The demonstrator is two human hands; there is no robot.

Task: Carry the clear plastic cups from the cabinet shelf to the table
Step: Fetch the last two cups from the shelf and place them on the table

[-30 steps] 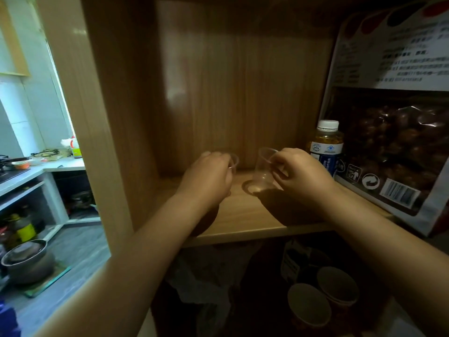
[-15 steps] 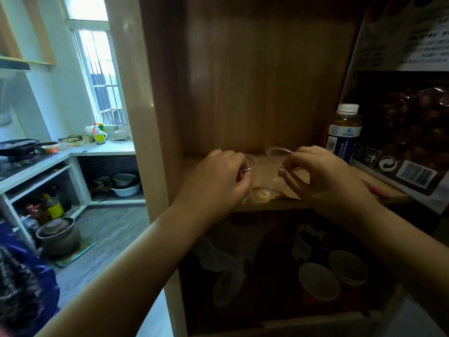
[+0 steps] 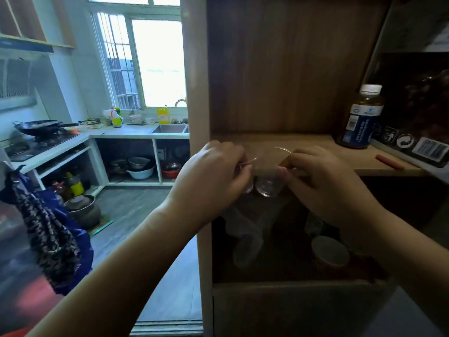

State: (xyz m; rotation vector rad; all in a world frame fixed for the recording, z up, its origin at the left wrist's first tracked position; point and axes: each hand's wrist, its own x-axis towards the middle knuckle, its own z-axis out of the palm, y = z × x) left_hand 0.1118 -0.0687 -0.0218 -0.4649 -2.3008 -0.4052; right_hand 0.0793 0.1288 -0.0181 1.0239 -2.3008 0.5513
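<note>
At the front edge of a wooden cabinet shelf (image 3: 315,148), a person's two bare hands each hold a clear plastic cup. Their left hand (image 3: 213,181) is curled closed around one cup (image 3: 248,177), which is mostly hidden behind the fingers; only a sliver of its rim and base shows. Their right hand (image 3: 325,183) pinches the rim of a second clear cup (image 3: 268,176) between thumb and fingertips, and this cup tilts so its round base faces the viewer. Both cups sit side by side, nearly touching, just in front of and slightly below the shelf edge, lifted off the wood. Farther back on the shelf's right side stands an upright bottle (image 3: 362,117) with a white cap and blue label, beside a large dark food bag (image 3: 418,113) with a barcode. A small red object (image 3: 389,162) lies on the shelf near the bag. Below the shelf, a dim compartment holds paper cups (image 3: 330,251) and crumpled plastic. To the left, a kitchen counter (image 3: 126,132) runs under a bright window (image 3: 155,62), with a wok (image 3: 38,126) on the stove.
</note>
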